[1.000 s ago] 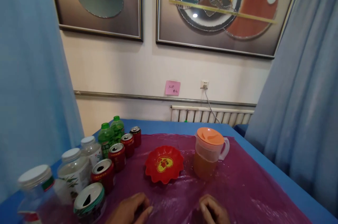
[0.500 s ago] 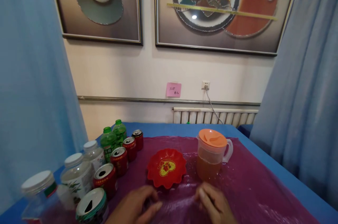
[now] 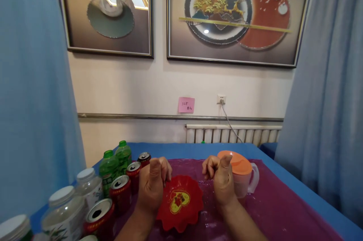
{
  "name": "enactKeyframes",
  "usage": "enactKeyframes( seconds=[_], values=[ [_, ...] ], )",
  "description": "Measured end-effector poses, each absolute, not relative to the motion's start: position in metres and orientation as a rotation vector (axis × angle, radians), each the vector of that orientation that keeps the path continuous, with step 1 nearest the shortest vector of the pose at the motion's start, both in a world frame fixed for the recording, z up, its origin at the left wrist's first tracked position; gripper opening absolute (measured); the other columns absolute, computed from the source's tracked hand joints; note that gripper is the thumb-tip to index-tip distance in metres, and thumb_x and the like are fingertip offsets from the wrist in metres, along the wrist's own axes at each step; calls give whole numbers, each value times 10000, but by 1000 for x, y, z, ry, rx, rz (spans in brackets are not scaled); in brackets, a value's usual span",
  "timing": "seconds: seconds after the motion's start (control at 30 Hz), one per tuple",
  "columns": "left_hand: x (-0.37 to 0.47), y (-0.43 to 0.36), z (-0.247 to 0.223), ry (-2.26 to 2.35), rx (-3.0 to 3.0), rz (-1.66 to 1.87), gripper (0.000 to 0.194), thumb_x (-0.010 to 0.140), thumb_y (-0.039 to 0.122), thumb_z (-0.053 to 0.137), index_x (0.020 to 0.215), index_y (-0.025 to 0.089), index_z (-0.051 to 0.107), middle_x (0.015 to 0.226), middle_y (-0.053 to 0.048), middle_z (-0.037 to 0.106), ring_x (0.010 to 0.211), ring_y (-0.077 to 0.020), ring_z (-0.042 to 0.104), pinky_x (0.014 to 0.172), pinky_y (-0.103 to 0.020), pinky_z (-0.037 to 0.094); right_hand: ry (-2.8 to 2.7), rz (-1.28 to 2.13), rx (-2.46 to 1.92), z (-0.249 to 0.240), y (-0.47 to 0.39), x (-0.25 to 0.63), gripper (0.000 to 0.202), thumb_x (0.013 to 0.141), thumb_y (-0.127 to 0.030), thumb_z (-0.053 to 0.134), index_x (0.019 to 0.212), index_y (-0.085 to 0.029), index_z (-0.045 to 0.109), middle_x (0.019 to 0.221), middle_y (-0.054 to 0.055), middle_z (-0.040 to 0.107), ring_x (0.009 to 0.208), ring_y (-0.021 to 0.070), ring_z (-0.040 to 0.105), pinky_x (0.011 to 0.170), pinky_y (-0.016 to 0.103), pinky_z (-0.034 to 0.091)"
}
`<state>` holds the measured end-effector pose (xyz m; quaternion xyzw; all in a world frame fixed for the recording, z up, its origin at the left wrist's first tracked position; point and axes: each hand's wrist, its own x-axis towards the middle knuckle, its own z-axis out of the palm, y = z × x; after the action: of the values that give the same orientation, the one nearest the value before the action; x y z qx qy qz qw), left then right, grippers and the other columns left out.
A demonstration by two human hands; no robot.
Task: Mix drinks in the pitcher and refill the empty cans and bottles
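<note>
Both hands are raised over the table with thumbs pointing up and fingers curled in. My left hand [image 3: 153,182] is closed with nothing visible in it, beside the left rim of a red scalloped plate [image 3: 193,205] with a yellow design. To the plate's right, my right hand [image 3: 222,178] is likewise curled, holding nothing I can see. It partly covers a clear pitcher [image 3: 241,184] with an orange lid [image 3: 241,163]. Red drink cans [image 3: 121,193] stand in a row just left of my left hand, which overlaps some of them.
Green bottles [image 3: 108,169] and clear jars with white lids [image 3: 89,186] line the left side. A purple plastic sheet [image 3: 283,207] covers much of the blue table [image 3: 195,149]. A radiator [image 3: 235,133] and plugged-in cord [image 3: 229,120] are at the wall; blue curtains [image 3: 326,101] hang on both sides.
Both hands have risen from the near edge and moved forward, thumbs now upright. The view has tilted up, so the plate, pitcher and cans appear lower.
</note>
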<state>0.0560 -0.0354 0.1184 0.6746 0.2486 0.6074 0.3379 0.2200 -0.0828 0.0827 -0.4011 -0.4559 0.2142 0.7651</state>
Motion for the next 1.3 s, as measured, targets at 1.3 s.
enactKeyframes(
  seconds=[1.3],
  values=[
    [87, 24, 49, 906, 1427, 1329, 676, 841, 790, 453, 458, 234, 433, 467, 16, 500, 418, -108, 412, 444, -246, 332, -916, 674, -1081, 68, -133, 258, 811, 844, -911, 236, 543, -213, 519, 510, 5, 542, 437, 113, 464, 463, 249, 327]
  ],
)
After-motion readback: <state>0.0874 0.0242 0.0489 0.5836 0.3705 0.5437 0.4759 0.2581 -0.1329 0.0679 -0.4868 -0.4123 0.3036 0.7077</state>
